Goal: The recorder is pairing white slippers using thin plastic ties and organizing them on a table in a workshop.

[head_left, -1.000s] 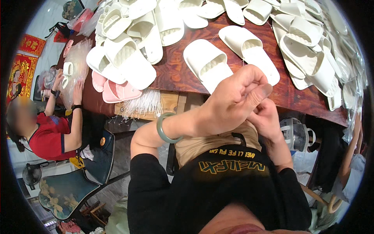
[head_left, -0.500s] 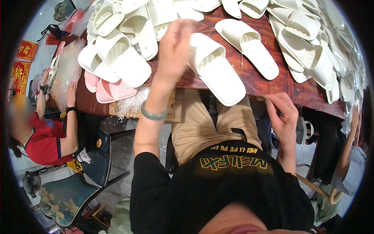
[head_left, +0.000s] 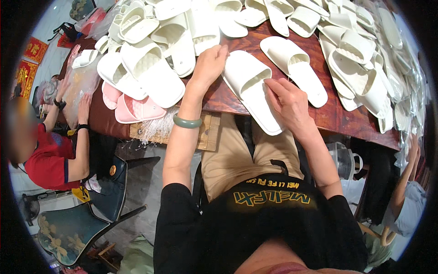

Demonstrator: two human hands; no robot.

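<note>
A white slide slipper (head_left: 255, 102) lies in front of me, its sole end reaching past the table's near edge. By its left front edge, my left hand (head_left: 209, 68) has its fingers drawn together; whatever is between the fingertips is hidden. My right hand (head_left: 288, 101) is closed in a pinch at the right side of the strap, and its fingertips touch or nearly touch the slipper. I cannot make out what the pinch holds. Just to the right lies a second white slipper (head_left: 315, 91), toe pointing away.
White slippers (head_left: 159, 75) are heaped at left and right on the reddish wooden table (head_left: 340, 114). Pink slippers (head_left: 132, 109) lie beside thin clear strands (head_left: 157, 128) over a wooden drawer (head_left: 207, 132). One person in red (head_left: 54, 160) works at left; another person's arm (head_left: 408, 169) shows at right.
My right hand has moved up and left from the table's edge to the slipper's strap. My left hand has come down slightly beside the slipper. The whole view has shifted a little.
</note>
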